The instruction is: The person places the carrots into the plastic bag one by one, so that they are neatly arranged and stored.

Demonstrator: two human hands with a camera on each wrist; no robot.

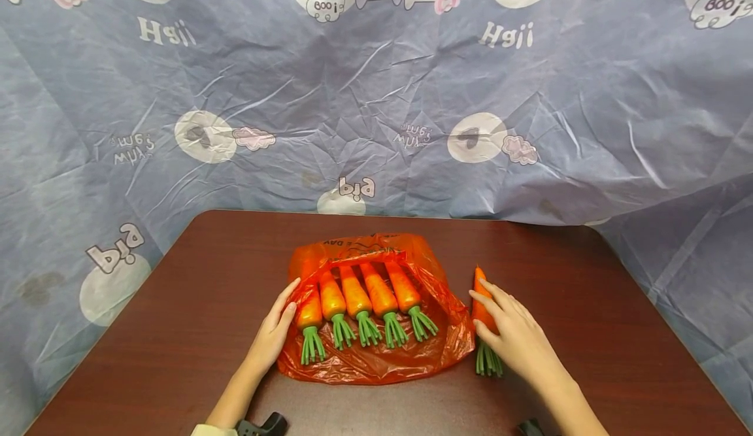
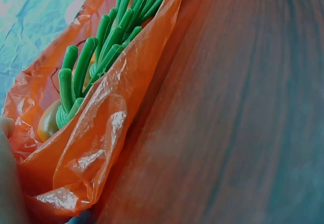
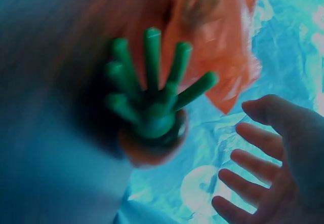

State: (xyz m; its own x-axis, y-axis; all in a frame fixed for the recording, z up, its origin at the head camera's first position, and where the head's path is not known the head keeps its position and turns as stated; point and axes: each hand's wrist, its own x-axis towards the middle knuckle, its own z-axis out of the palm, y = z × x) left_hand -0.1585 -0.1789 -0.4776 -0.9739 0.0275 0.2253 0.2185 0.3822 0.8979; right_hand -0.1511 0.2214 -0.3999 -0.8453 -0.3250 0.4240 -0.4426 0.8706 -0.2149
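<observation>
An orange-red translucent plastic bag (image 1: 376,374) lies on the table, its mouth facing me. Several carrots (image 1: 355,295) with green stubby tops lie side by side inside, tops toward me. At the bag's left edge my left hand (image 1: 272,331) holds the thin film between thumb and fingers; the left wrist view shows the film (image 2: 96,158) bunched beside that hand. One more carrot (image 1: 484,315) lies outside, along the bag's right side. My right hand (image 1: 513,328) is over it with fingers spread. In the right wrist view, these fingers (image 3: 253,168) are apart from the carrot's green top (image 3: 152,102).
The dark brown wooden table (image 1: 588,331) reaches out on both sides of the bag. Behind it hangs a creased blue-grey printed cloth (image 1: 376,96). A black strap device (image 1: 267,425) sits at my left wrist.
</observation>
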